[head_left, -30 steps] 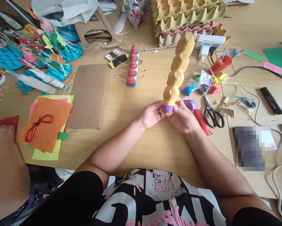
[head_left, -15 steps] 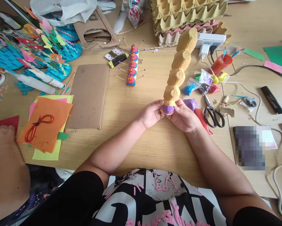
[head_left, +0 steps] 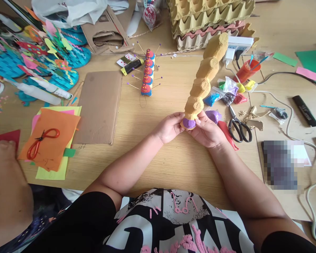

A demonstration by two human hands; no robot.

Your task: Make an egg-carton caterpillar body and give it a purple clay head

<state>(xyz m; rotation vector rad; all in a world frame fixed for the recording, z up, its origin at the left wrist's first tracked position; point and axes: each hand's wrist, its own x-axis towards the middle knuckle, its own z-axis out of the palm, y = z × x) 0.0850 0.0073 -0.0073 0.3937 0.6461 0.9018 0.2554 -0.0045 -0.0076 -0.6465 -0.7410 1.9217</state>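
Observation:
A long, bumpy yellow egg-carton strip slants up and to the right from my hands. Purple clay covers part of its near end. My left hand grips that end from the left, and my right hand holds it from the right, with the thumb at the clay's edge. Just behind my right hand lies a bag of purple clay. A red and blue caterpillar figure with pin-like sticks stands farther back on the table.
Black scissors and a red piece lie right of my right hand. Clay bags, an orange cup and a power strip are behind. Left are cardboard, coloured sheets and another person's arm. Egg trays stand at the back.
The far end of the yellow strip has tilted further to the right. Both hands keep their hold on the near end, almost in the same place.

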